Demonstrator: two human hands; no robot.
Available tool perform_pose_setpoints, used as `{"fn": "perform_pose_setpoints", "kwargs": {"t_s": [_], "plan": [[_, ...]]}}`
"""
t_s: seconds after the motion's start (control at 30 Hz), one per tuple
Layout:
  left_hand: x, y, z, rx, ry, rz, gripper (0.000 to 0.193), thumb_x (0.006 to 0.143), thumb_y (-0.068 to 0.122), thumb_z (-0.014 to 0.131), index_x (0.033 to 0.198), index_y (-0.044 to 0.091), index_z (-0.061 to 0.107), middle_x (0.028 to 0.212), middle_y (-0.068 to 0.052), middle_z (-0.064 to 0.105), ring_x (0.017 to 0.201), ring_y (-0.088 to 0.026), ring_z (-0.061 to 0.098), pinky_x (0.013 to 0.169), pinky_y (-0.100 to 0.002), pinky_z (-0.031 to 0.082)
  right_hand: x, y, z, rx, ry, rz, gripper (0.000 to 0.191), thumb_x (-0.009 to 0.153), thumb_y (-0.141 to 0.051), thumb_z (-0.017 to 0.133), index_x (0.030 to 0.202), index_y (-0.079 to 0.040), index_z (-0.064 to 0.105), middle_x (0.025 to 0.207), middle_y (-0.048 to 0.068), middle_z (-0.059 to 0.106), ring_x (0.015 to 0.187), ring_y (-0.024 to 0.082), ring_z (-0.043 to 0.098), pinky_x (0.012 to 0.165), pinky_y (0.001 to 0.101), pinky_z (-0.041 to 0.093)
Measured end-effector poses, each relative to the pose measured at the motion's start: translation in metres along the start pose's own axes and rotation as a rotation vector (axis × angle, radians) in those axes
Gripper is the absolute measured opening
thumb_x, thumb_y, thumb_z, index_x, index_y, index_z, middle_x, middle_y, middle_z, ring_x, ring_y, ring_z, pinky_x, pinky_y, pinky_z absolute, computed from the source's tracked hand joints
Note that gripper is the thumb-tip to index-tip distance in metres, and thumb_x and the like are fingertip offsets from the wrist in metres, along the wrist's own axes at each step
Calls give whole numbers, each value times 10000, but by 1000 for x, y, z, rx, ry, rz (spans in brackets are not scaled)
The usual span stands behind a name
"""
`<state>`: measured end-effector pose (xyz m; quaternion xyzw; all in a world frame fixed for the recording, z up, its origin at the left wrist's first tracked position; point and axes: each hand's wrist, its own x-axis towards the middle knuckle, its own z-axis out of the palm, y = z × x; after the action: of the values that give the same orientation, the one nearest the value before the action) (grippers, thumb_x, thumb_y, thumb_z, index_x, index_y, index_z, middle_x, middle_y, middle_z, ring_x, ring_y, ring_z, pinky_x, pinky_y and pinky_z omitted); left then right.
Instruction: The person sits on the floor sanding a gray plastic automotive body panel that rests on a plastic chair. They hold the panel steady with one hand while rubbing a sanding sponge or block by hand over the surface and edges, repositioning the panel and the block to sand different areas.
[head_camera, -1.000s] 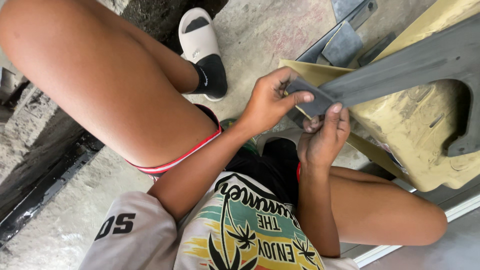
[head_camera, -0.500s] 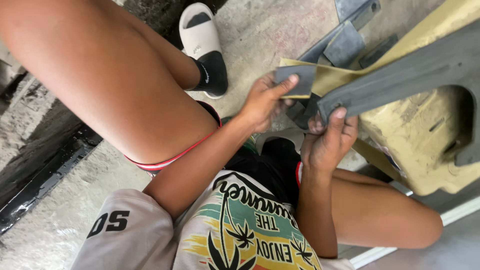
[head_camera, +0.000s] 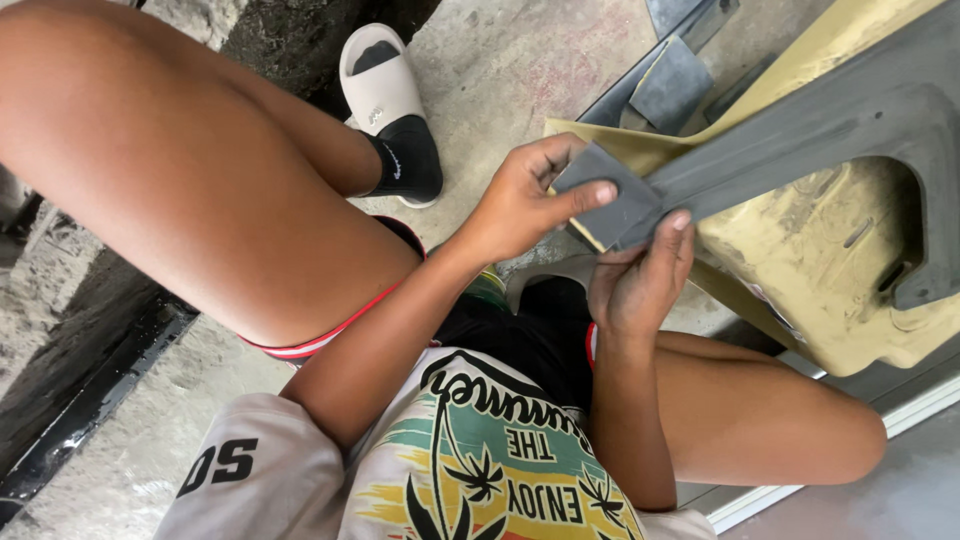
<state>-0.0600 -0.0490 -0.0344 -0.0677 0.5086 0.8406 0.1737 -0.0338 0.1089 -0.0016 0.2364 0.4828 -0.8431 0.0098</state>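
Against the grey-primed panel (head_camera: 800, 130) (cut off rightward), left hand (head_camera: 520, 200) grips a sanding block (head_camera: 605, 195), right hand (head_camera: 640, 280) half-hidden.

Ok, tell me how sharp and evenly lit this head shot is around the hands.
Head view: even daylight, no harsh glare; the left hand and right hand on the grey sanding pad are sharp, as is the grey-primed panel; deep shadow only along the dark floor strip at left.

Grey sanding pad (head_camera: 607, 192); grey-primed, yellowish panel (head_camera: 800, 240); cream slide sandal (head_camera: 378, 85); black sock (head_camera: 405, 160).
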Motion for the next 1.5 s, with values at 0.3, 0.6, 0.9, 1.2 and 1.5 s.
{"fn": "perform_pose_setpoints", "kwargs": {"t_s": [0.3,0.6,0.9,1.2,1.5], "plan": [[43,35,47,504,85,418,337,918,237,806,1128,16,661,997,-140,717,895,-206,720,793,-339,576,-1,11,-14,31,-60,-56,462,1145,-388,441,1453,-43,465,1237,95,625,986,168,628,741,326,510],[25,40,32,527,-7,248,344,881,267,805,1087,7,715,954,-140,744,884,-219,712,813,-363,563,0,8,-9,159,19,2,480,1125,-379,408,1467,-47,457,1267,93,645,1059,178,669,838,344,558],[111,24,74,639,60,410,363,839,317,837,973,7,702,841,-161,726,768,-248,738,737,-388,573,-5,16,-13,130,-9,-47,427,1158,-413,452,1379,-52,501,1087,67,638,880,161,607,740,330,495],[38,61,58,682,15,210,287,874,224,809,1026,-1,713,867,-168,722,755,-248,701,697,-378,551,-6,4,-6,149,-43,-18,442,1144,-421,439,1389,-55,483,1153,77,645,950,161,631,765,335,510],[44,49,63,723,64,307,339,850,254,836,1023,-12,716,887,-178,729,798,-259,743,732,-375,571,-7,13,-14,200,-31,-23,523,1125,-470,423,1423,-45,489,1171,79,649,945,172,635,750,342,512]]}}
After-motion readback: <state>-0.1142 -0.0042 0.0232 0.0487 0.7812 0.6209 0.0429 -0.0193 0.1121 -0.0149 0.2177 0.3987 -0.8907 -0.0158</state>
